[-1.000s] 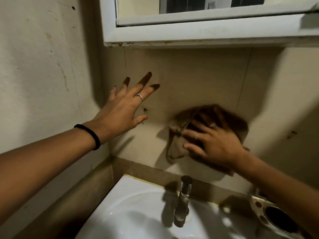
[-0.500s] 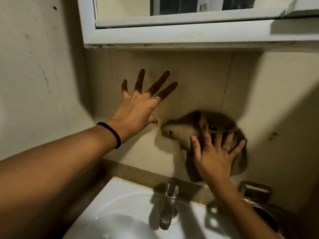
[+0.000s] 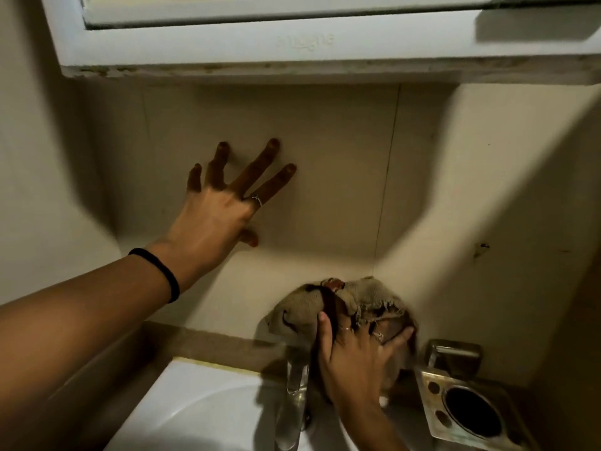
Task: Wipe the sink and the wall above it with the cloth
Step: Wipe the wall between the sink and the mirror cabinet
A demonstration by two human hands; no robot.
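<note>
Fingers of right hand [image 3: 357, 356]: spread flat, pressing brown cloth [image 3: 312, 310] to wall [image 3: 325, 164] low, just above tap [image 3: 294, 379] and sink [image 3: 201, 411]; left hand [image 3: 214, 216]: splayed, bracing on wall, up-left, holding nothing; unwiped wall lies above cloth.

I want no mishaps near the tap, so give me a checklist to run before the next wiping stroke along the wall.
1. Worn beige cloth lies under the right hand, against the cream tiled wall: ok.
2. Cloth spread flat: not ok, it is bunched with a frayed edge.
3. Left hand out of the cloth's way, fingers spread, up and to the left: ok. Whether it touches the wall: cannot tell.
4. Chrome tap clear of the stroke: not ok, it stands right beside the wiping hand.
5. Square metal holder clear: not ok, close on the right.
6. White sink wiped yet: cannot tell.
</note>
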